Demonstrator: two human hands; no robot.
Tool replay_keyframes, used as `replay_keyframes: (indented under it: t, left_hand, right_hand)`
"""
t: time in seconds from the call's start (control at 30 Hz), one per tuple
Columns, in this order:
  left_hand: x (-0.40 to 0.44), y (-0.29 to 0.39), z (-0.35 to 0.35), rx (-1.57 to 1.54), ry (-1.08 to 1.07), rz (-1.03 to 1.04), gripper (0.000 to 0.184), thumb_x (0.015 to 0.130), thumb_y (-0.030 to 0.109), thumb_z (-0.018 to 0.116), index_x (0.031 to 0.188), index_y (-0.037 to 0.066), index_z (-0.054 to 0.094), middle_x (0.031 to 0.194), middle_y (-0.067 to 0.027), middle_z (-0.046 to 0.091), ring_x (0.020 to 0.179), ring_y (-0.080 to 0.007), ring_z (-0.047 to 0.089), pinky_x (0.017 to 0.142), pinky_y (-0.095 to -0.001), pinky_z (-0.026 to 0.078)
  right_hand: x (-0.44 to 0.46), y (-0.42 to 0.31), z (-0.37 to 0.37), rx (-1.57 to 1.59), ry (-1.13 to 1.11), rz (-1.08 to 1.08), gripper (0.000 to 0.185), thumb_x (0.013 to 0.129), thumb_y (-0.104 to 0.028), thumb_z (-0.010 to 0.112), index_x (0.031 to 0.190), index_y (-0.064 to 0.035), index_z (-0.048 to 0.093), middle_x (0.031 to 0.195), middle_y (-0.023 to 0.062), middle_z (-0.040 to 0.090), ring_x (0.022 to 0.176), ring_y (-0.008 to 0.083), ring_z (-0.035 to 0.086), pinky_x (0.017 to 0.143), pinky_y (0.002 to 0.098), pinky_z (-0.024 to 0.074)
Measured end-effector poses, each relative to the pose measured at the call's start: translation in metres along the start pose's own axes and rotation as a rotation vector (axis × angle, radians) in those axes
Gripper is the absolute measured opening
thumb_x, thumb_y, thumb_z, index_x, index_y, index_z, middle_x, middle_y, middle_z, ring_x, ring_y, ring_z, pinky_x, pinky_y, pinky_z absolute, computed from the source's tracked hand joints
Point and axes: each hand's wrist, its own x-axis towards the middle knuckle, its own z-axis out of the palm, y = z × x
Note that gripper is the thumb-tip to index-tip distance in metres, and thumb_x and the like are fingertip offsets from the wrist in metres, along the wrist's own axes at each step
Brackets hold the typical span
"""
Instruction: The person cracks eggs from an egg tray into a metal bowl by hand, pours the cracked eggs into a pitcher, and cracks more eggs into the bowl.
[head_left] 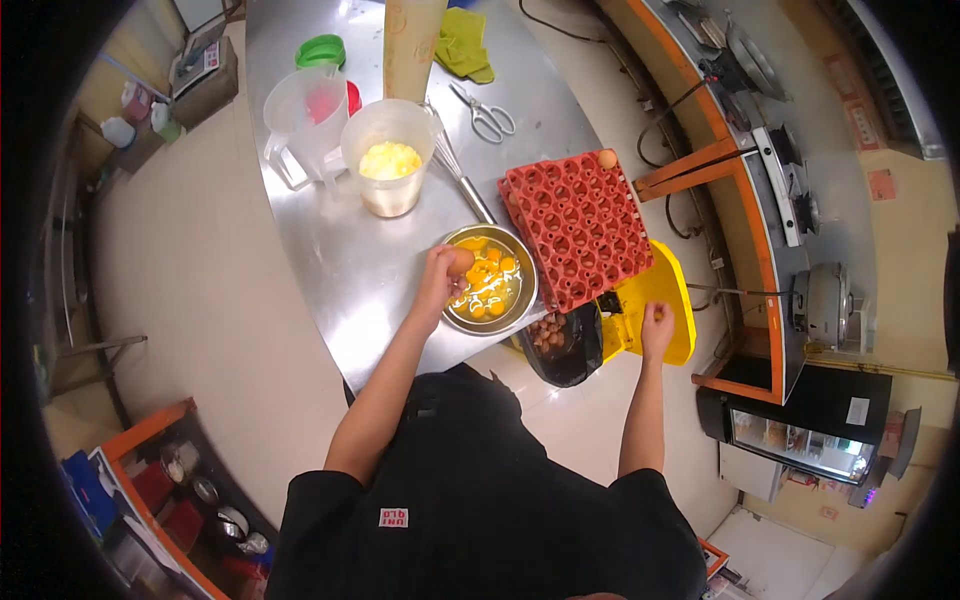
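My left hand (436,283) is closed around a brown egg (461,262) at the left rim of a metal bowl (531,290). Several cracked eggs, with yellow yolks (478,279) and clear whites, lie in that bowl. Off to the right, my right hand (656,330) hangs above a yellow bin lid (683,300). Its fingers are curled, and whatever they hold, if anything, is hidden. A stack of red egg trays (578,230) stands beside the bowl, with one egg (607,159) at its far corner. Eggshells (549,332) lie in a black-lined bin (566,372) below the table edge.
On the steel table (330,260) stand a jug (392,190) with yellow and white contents and a clear jug (296,110). A whisk (462,180), scissors (489,120) and a green cloth (464,45) lie farther back. An orange-edged counter (765,290) runs along the right.
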Motion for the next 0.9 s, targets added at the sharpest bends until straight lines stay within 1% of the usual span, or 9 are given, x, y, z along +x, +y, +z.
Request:
replay_keyframes:
  t: [0.13, 0.2, 0.3, 0.5, 0.63, 0.67, 0.77, 0.8, 0.9]
  left_hand:
    - [-0.003, 0.003, 0.005, 0.054, 0.008, -0.013, 0.035, 0.098, 0.035, 0.044, 0.124, 0.010, 0.041, 0.091, -0.0075, 0.056, 0.056, -0.0095, 0.052, 0.048, -0.0222, 0.040]
    - [-0.005, 0.002, 0.005, 0.094, 0.011, -0.010, 0.034, 0.098, 0.034, 0.042, 0.122, 0.011, 0.042, 0.091, -0.0066, 0.056, 0.057, -0.0091, 0.052, 0.048, -0.0221, 0.040]
    - [-0.014, 0.001, 0.008, 0.148, -0.024, 0.046, 0.033, 0.099, 0.034, 0.040, 0.122, 0.010, 0.042, 0.091, -0.0065, 0.057, 0.060, -0.0090, 0.054, 0.049, -0.0219, 0.041]
    - [-0.029, -0.002, 0.007, 0.132, -0.031, -0.006, 0.033, 0.099, 0.035, 0.041, 0.125, 0.014, 0.042, 0.098, -0.0061, 0.055, 0.069, -0.0094, 0.054, 0.056, -0.0236, 0.043]
    - [-0.033, 0.000, 0.008, 0.115, -0.037, -0.033, 0.033, 0.100, 0.036, 0.043, 0.125, 0.014, 0.042, 0.100, -0.0058, 0.055, 0.070, -0.0095, 0.053, 0.056, -0.0232, 0.042]
    - [-0.031, -0.002, 0.008, 0.097, -0.037, -0.026, 0.033, 0.100, 0.036, 0.043, 0.124, 0.014, 0.042, 0.100, -0.0057, 0.055, 0.069, -0.0092, 0.053, 0.055, -0.0229, 0.042]
    - [-0.027, -0.005, 0.004, 0.103, -0.018, 0.003, 0.033, 0.099, 0.035, 0.044, 0.124, 0.013, 0.042, 0.097, -0.0058, 0.056, 0.065, -0.0087, 0.053, 0.053, -0.0222, 0.041]
    - [-0.029, 0.000, 0.005, 0.135, 0.000, 0.019, 0.033, 0.099, 0.035, 0.044, 0.124, 0.013, 0.042, 0.095, -0.0059, 0.056, 0.063, -0.0087, 0.053, 0.052, -0.0220, 0.040]
    - [-0.029, 0.007, 0.005, 0.173, 0.014, 0.048, 0.031, 0.099, 0.033, 0.045, 0.123, 0.013, 0.042, 0.095, -0.0062, 0.056, 0.062, -0.0078, 0.052, 0.050, -0.0212, 0.039]
  right_hand:
    - [0.082, -0.136, 0.014, 0.304, -0.066, -0.183, 0.021, 0.092, -0.019, 0.065, 0.104, -0.0016, 0.065, 0.091, 0.0153, 0.066, 0.082, 0.0254, 0.064, 0.073, 0.0354, 0.0502]
    - [0.116, -0.201, 0.025, 0.214, -0.094, -0.330, 0.023, 0.090, -0.019, 0.067, 0.106, -0.0034, 0.065, 0.090, 0.0162, 0.065, 0.084, 0.0300, 0.065, 0.077, 0.0372, 0.0510]
    - [0.177, -0.218, 0.085, 0.040, 0.054, -0.497, 0.029, 0.085, -0.020, 0.072, 0.109, -0.0056, 0.066, 0.090, 0.0168, 0.065, 0.086, 0.0362, 0.064, 0.081, 0.0407, 0.0514]
    - [0.228, -0.216, 0.125, -0.134, -0.306, -0.335, 0.039, 0.082, -0.027, 0.073, 0.117, -0.0123, 0.065, 0.103, 0.0209, 0.069, 0.097, 0.0380, 0.066, 0.083, 0.0445, 0.0526]
    - [0.213, -0.238, 0.110, -0.127, -0.251, -0.257, 0.041, 0.082, -0.026, 0.072, 0.115, -0.0021, 0.063, 0.105, 0.0221, 0.070, 0.098, 0.0357, 0.067, 0.084, 0.0426, 0.0526]
    - [0.208, -0.233, 0.111, -0.026, -0.121, -0.246, 0.033, 0.086, -0.021, 0.066, 0.112, -0.0007, 0.059, 0.100, 0.0181, 0.070, 0.088, 0.0300, 0.068, 0.076, 0.0391, 0.0542]
    - [0.191, -0.201, 0.120, 0.660, -0.266, 0.011, 0.022, 0.091, -0.017, 0.057, 0.110, -0.0059, 0.053, 0.095, 0.0113, 0.065, 0.078, 0.0212, 0.065, 0.066, 0.0326, 0.0528]
    - [0.172, -0.193, 0.120, 0.668, -0.395, -0.024, 0.015, 0.094, -0.012, 0.049, 0.109, -0.0100, 0.048, 0.094, 0.0070, 0.058, 0.075, 0.0156, 0.061, 0.061, 0.0278, 0.0503]
    - [0.081, -0.232, 0.074, 1.185, -0.588, 0.161, 0.029, 0.092, -0.019, 0.044, 0.120, -0.0121, 0.051, 0.106, 0.0089, 0.055, 0.080, 0.0207, 0.060, 0.068, 0.0308, 0.0518]
